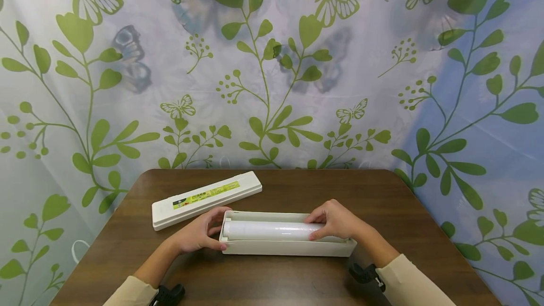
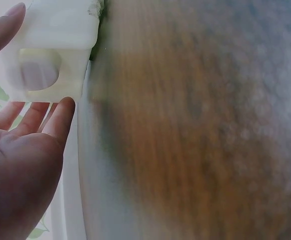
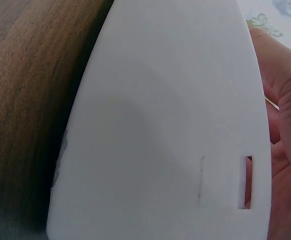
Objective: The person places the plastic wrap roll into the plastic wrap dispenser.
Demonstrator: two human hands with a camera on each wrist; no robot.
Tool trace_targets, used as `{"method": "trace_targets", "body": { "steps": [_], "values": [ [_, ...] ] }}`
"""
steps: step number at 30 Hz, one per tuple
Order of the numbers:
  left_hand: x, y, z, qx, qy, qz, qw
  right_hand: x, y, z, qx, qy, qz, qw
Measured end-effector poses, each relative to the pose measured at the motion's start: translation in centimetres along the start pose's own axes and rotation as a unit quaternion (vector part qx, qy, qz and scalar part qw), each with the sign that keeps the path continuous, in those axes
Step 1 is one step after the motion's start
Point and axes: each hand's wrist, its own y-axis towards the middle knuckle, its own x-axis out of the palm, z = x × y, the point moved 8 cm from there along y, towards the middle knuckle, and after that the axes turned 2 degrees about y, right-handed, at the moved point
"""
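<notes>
A long white box (image 1: 284, 248) without its cover lies across the table in the head view. Inside it is a white roll of cling film (image 1: 267, 230), shiny along its top. My left hand (image 1: 199, 233) grips the box's left end, thumb at the front corner and fingers at the back. In the left wrist view the thumb and fingers sit on opposite sides of the box's end wall (image 2: 70, 75). My right hand (image 1: 337, 221) reaches into the right part of the box and holds the roll between thumb and fingers. The box's slotted wall (image 3: 155, 125) hides part of that hand in the right wrist view.
A white lid (image 1: 163, 211) with a yellow-green label lies slanted behind the left hand, close to the box. Brown wooden table top (image 1: 340, 185) extends around them. A leaf-patterned curtain (image 1: 272, 84) hangs behind the far edge.
</notes>
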Motion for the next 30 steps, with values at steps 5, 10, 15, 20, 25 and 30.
{"method": "trace_targets", "body": {
  "steps": [5, 10, 15, 20, 25, 30],
  "values": [
    [0.0, 0.0, 0.0, -0.004, 0.005, 0.001, 1.0000, 0.1, -0.1, -0.1, -0.009, 0.002, -0.001, 1.0000],
    [0.0, 0.0, -0.1, -0.006, 0.006, 0.001, 1.0000, -0.1, -0.4, 0.0, -0.015, 0.001, 0.003, 0.9999],
    [-0.1, 0.0, -0.1, -0.002, 0.007, 0.002, 1.0000, -0.5, -0.9, 0.3, -0.011, 0.002, 0.013, 0.9999],
    [-0.1, 0.0, -0.1, 0.001, 0.009, 0.003, 1.0000, -0.8, -1.4, 0.4, -0.010, 0.016, 0.024, 0.9995],
    [-0.1, 0.0, -0.1, 0.001, 0.010, 0.003, 0.9999, -1.1, -2.0, 0.6, 0.006, 0.034, 0.038, 0.9987],
    [-0.1, 0.0, -0.1, 0.003, 0.009, 0.003, 0.9999, -1.5, -2.5, 0.7, 0.011, 0.038, 0.050, 0.9980]
  ]
}}
